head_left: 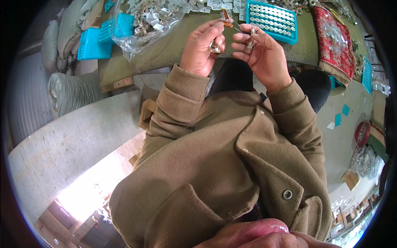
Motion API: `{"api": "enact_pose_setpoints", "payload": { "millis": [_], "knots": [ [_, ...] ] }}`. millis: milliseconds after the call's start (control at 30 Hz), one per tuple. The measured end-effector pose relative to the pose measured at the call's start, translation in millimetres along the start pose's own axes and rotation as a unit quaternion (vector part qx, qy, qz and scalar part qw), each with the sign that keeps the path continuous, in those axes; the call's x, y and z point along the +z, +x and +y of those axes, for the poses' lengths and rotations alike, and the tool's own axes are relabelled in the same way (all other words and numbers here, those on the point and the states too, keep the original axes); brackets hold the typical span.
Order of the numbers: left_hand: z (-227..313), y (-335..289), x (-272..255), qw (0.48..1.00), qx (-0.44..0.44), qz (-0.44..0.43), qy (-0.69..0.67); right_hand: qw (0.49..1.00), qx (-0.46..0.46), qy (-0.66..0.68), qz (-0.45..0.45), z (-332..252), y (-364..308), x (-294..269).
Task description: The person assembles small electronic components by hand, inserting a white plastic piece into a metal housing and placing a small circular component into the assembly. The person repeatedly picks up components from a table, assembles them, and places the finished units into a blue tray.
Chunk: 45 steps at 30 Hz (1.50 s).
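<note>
Above the near edge of the work table, both of my hands are raised close together. My left hand (202, 48) is closed, its thumb and forefinger pinching a small orange-brown part (227, 24). A shiny loop of wire (214, 47) shows in its curled fingers. My right hand (266, 56) pinches a thin wire lead (238, 28) running toward that part, and a pale twisted bundle of wire (251, 40) hangs at its fingers. Just beyond the right hand lies a turquoise tray (294, 36) holding rows of round, silvery-white pieces. The exact shape of the orange-brown part is too small to tell.
A clear plastic bag (128, 46) of wire bundles and small white housings lies at the far left, beside stacked turquoise trays (89, 44). Loose white housings (200, 8) spread along the back. A red patterned cloth (331, 37) covers the table's right end. Sacks (68, 91) stand left.
</note>
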<state>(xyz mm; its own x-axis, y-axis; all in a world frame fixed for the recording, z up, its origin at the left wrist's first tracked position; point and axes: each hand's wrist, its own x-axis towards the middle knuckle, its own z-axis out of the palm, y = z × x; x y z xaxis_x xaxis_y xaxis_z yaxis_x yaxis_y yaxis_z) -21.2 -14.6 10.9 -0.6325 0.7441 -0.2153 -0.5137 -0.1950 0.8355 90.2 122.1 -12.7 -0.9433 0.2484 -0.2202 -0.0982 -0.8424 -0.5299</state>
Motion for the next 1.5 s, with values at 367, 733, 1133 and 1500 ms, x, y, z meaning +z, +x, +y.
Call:
{"api": "enact_pose_setpoints", "payload": {
  "millis": [367,733,1133,1500],
  "knots": [
    [-3.5,-2.6,7.2,0.996,0.014,0.054,0.072,0.766,-0.308,-0.560,0.076,5.7,-2.7,13.3],
    [-10.8,-4.7,11.9,0.984,0.092,0.042,0.146,0.956,-0.161,-0.235,0.076,9.1,-0.6,16.1],
    [-16.2,-1.1,8.9,0.996,0.053,0.003,0.069,0.908,-0.218,-0.351,0.065,5.8,-0.4,12.0],
    [-1.9,-3.3,-1.1,0.983,-0.171,-0.044,-0.053,0.872,-0.236,-0.430,0.005,-2.6,-5.2,12.1]
  ]
}}
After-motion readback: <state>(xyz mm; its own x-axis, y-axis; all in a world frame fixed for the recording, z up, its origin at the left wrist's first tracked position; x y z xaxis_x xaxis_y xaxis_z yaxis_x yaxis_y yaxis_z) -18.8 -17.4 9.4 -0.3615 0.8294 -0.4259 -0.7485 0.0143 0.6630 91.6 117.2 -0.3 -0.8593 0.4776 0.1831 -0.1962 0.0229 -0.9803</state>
